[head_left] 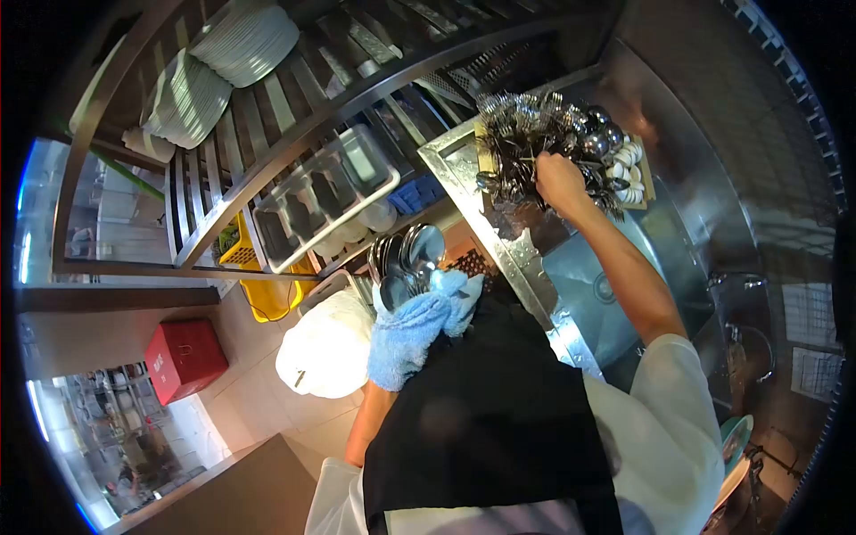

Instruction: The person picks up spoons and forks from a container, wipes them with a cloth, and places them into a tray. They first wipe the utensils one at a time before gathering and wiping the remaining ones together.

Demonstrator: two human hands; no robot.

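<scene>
My right hand [562,183] reaches into a crowded mass of metal cutlery [526,134], its fingers closed on a piece whose kind I cannot make out. Forks and spoons stand with their heads up in this bunch, and white spoons [627,174] fill its right side. My left hand [383,390] is mostly covered by a light blue towel [410,334], which it holds in front of my apron. Several shiny large-bowled spoons [422,248] stick out above the towel. Whether my left fingers grip them through the cloth is hidden.
A metal sink [593,272] lies below the cutlery. On the left, a slatted rack [267,102] carries stacked white plates [245,40] and a grey divided tray [330,192]. A white bag [330,348], yellow crate [272,299] and red box [185,357] stand lower left.
</scene>
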